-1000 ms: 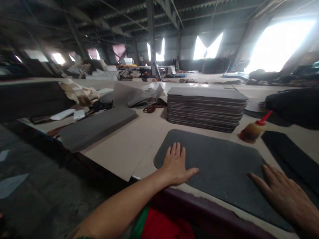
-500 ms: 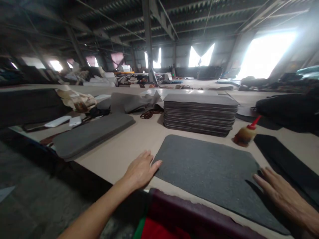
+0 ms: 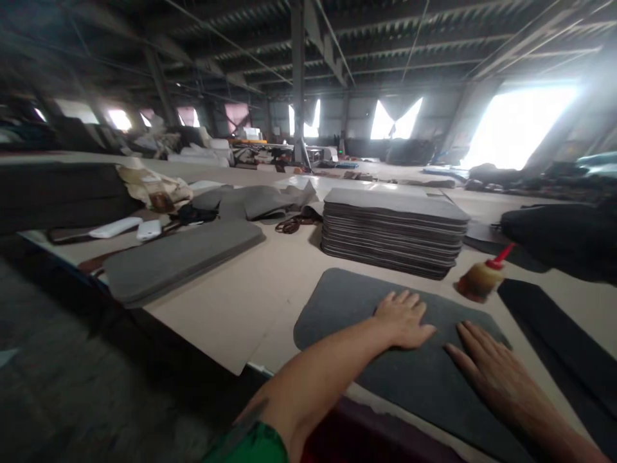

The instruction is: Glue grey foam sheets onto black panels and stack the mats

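A dark grey flat sheet with rounded corners [image 3: 332, 302] lies on the pale table in front of me. My left hand [image 3: 402, 319] rests palm down near its middle, fingers spread and holding nothing. To the right, my right hand [image 3: 486, 360] lies flat on the same sheet, its fingers extended and nothing in its grasp. Behind the sheet stands a tall stack of similar grey sheets [image 3: 390, 235]. A bottle with a red nozzle [image 3: 482, 280] is just beyond my right hand, right of the stack.
Grey padded pieces [image 3: 183, 260] lie along the table's left edge, near white objects [image 3: 116, 227] and a crumpled bag [image 3: 157, 190]. A long black strip [image 3: 559, 341] and a dark bundle [image 3: 559, 238] are at the right. The table edge [image 3: 193, 341] runs at the front left.
My left hand has moved right, from the sheet's left edge onto its middle. My right hand has shifted left and further onto the sheet. The view has shifted slightly.
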Demonstrator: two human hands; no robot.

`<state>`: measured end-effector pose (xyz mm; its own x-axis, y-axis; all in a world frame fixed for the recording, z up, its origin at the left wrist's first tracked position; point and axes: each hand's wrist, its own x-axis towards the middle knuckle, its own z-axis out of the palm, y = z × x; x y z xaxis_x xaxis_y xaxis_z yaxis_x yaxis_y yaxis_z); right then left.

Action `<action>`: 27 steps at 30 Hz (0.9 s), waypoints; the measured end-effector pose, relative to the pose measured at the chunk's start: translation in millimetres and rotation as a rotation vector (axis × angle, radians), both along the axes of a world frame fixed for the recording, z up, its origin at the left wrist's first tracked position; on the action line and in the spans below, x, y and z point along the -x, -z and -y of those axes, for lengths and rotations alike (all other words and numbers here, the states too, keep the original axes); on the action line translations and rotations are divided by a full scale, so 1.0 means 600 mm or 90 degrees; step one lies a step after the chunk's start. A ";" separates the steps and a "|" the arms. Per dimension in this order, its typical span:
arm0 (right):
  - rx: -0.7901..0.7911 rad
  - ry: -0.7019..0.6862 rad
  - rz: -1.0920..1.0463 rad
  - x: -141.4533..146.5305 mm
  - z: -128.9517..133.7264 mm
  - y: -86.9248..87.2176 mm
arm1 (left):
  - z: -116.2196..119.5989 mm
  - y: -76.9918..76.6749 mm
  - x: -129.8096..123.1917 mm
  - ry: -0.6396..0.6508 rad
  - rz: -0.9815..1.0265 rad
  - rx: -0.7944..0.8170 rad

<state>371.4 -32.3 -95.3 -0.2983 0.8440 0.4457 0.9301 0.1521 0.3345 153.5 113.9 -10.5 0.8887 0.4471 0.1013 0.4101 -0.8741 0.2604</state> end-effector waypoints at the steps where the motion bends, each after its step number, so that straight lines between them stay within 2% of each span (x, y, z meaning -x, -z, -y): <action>1: 0.006 -0.001 -0.010 -0.004 0.001 -0.001 | -0.005 0.004 0.010 -0.014 -0.006 0.016; 4: 0.030 0.009 -0.027 -0.012 -0.001 -0.002 | -0.030 0.003 0.066 -0.098 -0.025 0.045; 9: 0.049 0.028 -0.028 -0.011 -0.001 0.004 | -0.084 -0.002 0.169 -0.252 -0.040 0.023; 13: 0.046 0.021 -0.046 -0.010 0.000 0.008 | -0.103 0.002 0.220 -0.308 -0.052 0.002; 16: 0.067 0.045 -0.072 -0.003 -0.005 -0.001 | -0.106 0.001 0.245 -0.334 -0.067 -0.014; 18: 0.095 0.105 -0.096 0.012 -0.007 -0.016 | -0.103 -0.001 0.260 -0.345 -0.080 -0.025; 22: 0.164 0.285 -0.153 0.049 -0.001 -0.060 | -0.099 -0.002 0.292 -0.372 -0.107 -0.049; 27: 0.218 0.454 -0.239 0.050 0.035 -0.101 | -0.109 0.006 0.318 -0.360 -0.117 -0.096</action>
